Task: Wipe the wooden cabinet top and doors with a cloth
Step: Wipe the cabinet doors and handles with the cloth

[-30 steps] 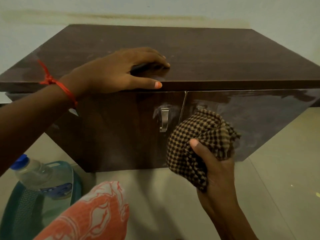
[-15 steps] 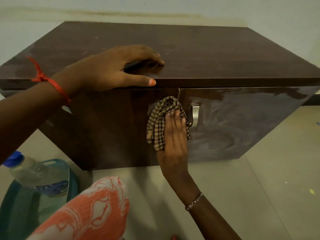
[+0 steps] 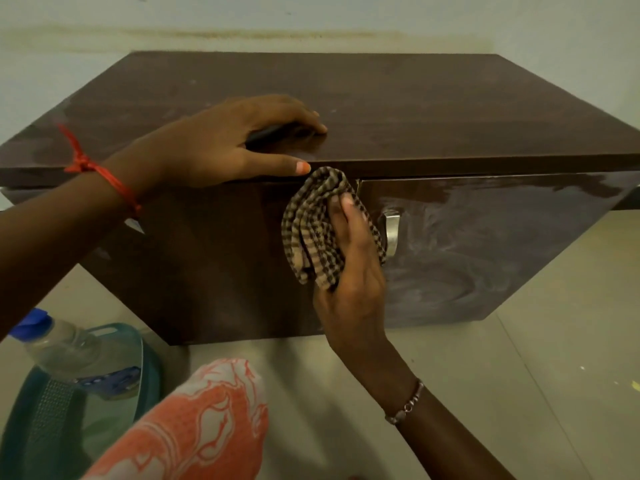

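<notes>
The person crouched before the low dark-brown wooden cabinet [image 3: 398, 109], which stood on the pale tiled floor [image 3: 519, 375] against the wall. The right hand [image 3: 349, 268] pressed a bunched brown-and-tan checked cloth [image 3: 311, 230] flat against the left door [image 3: 214, 265], right up near the door's top corner where it met the seam with the right door [image 3: 485, 244]. Its grip was closed over the cloth, fingers [image 3: 341, 211] spread across the wad and the palm pushing it onto the wood. The left hand [image 3: 225, 147] lay open on the front edge of the cabinet top, holding nothing, thumb along the lip, steadying the cabinet.

The right door showed cloudy swirls of smear around its curved silver metal handle [image 3: 391, 230], while the left door looked darker and plainer. To my eye the stroke wanted firm, even pressure, overlapping passes down from the top edge, and a fresher fold of cloth, so the haze would not simply be moved about. The strip just beneath the overhang seemed easy to miss.
</notes>
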